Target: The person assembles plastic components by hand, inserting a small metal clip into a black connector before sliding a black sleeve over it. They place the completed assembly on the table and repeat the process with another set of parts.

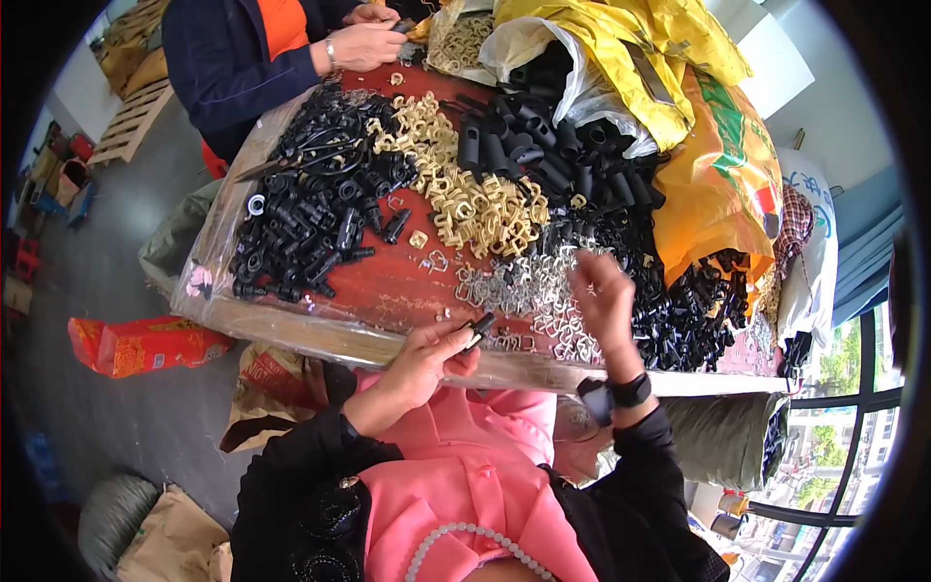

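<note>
My left hand is closed at the table's front edge. Between its thumb and fingers is a small black plastic part with a pale, shiny piece against it. My right hand, a dark watch on its wrist, hangs over the right part of the table. Motion smears its fingers, and I cannot tell whether they hold anything. Below and beside it lie silvery metal clips in a loose heap. Small black parts are piled to its right.
Brass-coloured clips, black fittings and black tubes cover much of the red tabletop. Scissors lie among the fittings. An orange sack spills parts at the right. Across the table, another person's hands hold something dark.
</note>
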Available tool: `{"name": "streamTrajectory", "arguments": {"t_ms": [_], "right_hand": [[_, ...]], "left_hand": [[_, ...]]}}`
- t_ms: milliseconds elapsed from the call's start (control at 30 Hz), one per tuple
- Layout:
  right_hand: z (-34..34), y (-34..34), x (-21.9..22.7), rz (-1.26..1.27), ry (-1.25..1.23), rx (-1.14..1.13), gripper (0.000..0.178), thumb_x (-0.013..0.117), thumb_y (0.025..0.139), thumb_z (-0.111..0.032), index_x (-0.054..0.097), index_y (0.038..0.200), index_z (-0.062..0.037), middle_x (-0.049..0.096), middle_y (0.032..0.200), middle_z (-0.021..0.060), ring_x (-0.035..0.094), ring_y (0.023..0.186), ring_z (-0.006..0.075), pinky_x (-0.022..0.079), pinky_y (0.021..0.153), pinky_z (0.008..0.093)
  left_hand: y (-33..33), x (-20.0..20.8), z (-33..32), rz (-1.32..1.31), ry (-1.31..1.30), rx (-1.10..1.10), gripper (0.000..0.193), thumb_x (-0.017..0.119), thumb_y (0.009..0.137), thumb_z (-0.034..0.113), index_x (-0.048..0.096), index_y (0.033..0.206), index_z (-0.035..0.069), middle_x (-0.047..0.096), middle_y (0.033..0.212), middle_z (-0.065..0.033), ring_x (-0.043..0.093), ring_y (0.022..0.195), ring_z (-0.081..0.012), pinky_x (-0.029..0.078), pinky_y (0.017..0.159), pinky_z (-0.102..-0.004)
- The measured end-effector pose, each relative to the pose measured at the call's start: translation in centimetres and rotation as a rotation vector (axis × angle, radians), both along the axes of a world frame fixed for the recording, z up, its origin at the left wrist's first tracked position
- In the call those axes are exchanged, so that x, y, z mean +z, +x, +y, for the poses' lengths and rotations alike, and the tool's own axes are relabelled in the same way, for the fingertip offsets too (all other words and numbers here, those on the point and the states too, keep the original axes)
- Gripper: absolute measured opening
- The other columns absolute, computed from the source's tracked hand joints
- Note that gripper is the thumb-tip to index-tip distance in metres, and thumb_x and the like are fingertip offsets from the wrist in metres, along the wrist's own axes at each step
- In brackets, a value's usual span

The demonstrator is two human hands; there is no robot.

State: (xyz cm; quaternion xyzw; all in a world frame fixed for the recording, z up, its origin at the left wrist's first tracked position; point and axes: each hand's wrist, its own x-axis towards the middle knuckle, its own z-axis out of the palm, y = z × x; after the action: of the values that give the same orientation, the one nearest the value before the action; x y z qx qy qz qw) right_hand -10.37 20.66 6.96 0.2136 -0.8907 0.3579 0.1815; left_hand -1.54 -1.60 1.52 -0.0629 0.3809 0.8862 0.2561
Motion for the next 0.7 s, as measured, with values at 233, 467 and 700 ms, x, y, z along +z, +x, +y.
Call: {"name": "streamTrajectory", "arguments": {"t_ms": [233,467,700], "right_hand": [[10.0,-14.5,-4.4,0.267,0.198,-0.409,0.021,0.060,0.071,-0.016,0.056,0.082,0.0001,0.055,0.070,0.0081,0.051,0.056,0.0179,0.042,0.054,0.0277],[10.5,-17.6,-5.8,-0.217,0.354,-0.502,0.030,0.063,0.066,-0.025,0.050,0.078,-0.0005,0.052,0.067,0.0097,0.049,0.059,0.0206,0.041,0.057,0.0293],[8.3,-13.2,-4.8,-0.121,0.013,-0.387,0.036,0.066,0.061,-0.023,0.044,0.078,-0.0019,0.048,0.065,0.0093,0.047,0.059,0.0208,0.040,0.057,0.0294]], "left_hand": [[-0.6,-0.9,-0.2,0.009,-0.096,0.025,0.026,0.048,0.083,0.020,0.051,0.100,0.001,0.057,0.079,-0.0050,0.054,0.067,-0.0097,0.044,0.061,-0.0198],[-1.3,-0.7,0.1,-0.021,-0.068,0.034,0.024,0.046,0.083,0.017,0.046,0.104,0.003,0.056,0.090,-0.0085,0.056,0.076,-0.0145,0.046,0.065,-0.0235],[-1.1,-1.0,0.2,0.019,-0.089,0.045,0.025,0.046,0.084,0.016,0.044,0.106,0.005,0.055,0.095,-0.0089,0.056,0.079,-0.0148,0.046,0.067,-0.0237]]}}
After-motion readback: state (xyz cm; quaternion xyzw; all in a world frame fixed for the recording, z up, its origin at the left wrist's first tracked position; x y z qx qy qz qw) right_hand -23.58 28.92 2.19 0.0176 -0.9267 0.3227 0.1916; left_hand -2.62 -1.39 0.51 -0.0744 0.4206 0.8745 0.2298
